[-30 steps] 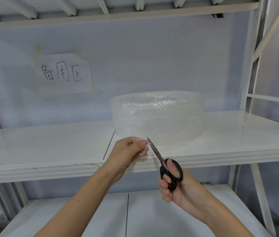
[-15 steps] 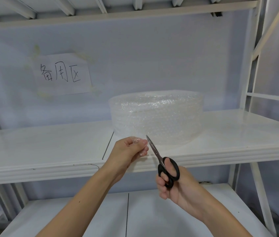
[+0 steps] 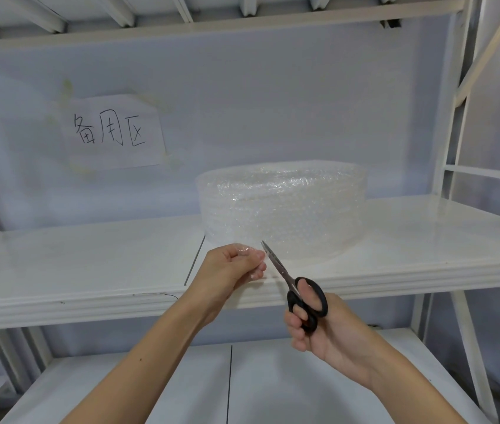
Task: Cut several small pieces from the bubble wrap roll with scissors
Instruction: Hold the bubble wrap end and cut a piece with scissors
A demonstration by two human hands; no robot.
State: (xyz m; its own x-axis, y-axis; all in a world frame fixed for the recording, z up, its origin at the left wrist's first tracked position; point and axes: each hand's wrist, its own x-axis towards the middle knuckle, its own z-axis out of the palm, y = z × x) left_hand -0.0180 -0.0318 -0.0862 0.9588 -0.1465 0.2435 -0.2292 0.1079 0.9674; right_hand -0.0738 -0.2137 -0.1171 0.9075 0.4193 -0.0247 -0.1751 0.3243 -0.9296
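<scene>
while the bubble wrap roll (image 3: pixel 282 206) sits on a white shelf (image 3: pixel 89 258), the left hand (image 3: pixel 230 270) pinches its loose edge and the right hand (image 3: pixel 319 325) grips closed black-handled scissors (image 3: pixel 296 289) beside it.

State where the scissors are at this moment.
In the head view, the scissors are right of centre, gripped by the right hand, blades pointing up-left beside the left hand, just in front of the bubble wrap roll.

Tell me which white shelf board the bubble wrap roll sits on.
The middle white shelf board, at hand height, carries the clear bubble wrap roll; the lower white board beneath the arms does not.
</scene>
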